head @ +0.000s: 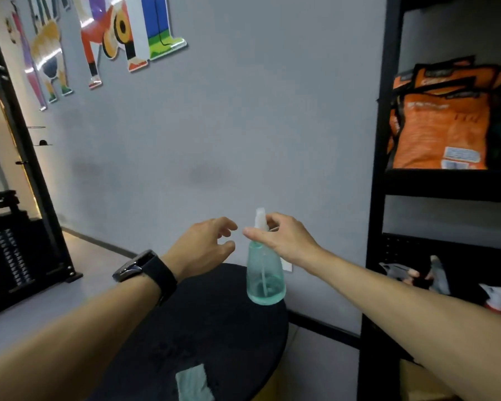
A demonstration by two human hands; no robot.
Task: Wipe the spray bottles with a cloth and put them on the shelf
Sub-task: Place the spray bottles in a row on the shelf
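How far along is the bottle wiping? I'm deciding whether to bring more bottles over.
No spray bottle shows on the shelf, so nothing looks finished. In hand: the right hand grips the neck of the spray bottle, upright at the edge of the round table; the left hand hovers beside it, empty. The cloth lies unused on the table. Left: wiping and shelving.

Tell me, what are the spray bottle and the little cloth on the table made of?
The spray bottle looks like see-through bluish-green plastic, smooth and a bit glossy: you can see the tube inside it. Its white spray top seems to be cloudy plastic too. The cloth looks like soft, matte grey-green fabric, lying flat, though it is too blurry to tell the weave.
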